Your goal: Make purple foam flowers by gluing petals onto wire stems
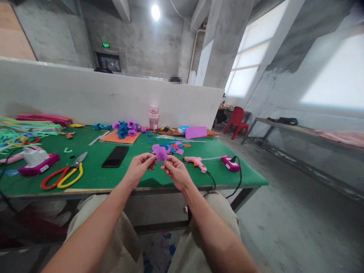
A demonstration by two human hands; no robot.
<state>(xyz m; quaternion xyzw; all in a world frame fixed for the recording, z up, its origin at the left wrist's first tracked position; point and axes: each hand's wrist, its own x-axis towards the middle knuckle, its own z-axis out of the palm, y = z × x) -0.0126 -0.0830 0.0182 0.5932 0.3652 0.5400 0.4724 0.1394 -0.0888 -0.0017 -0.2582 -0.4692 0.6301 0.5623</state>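
A long table (170, 178) covered in flat green felt is seen, backed by a smooth white partition (85, 94). Bundles of thin fuzzy stems (19, 131) in green and pink are spread at the far left. An orange sheet (121, 138) is laid near the back, with small rolled flowers (126, 128) in blue and purple bunched on it. A slim black phone (115, 156) lies flat, and scissors (65, 173) with red and yellow loop handles lie to its left. A pink glue gun (196, 162) rests on the felt at the right, just beside the hands. Above the table's near edge, a small purple petal piece (161, 153), soft and matte with a rounded outline, is pinched between both hands: the left hand (139, 167) is closed on its left side, the right hand (176, 171) on its lower right.
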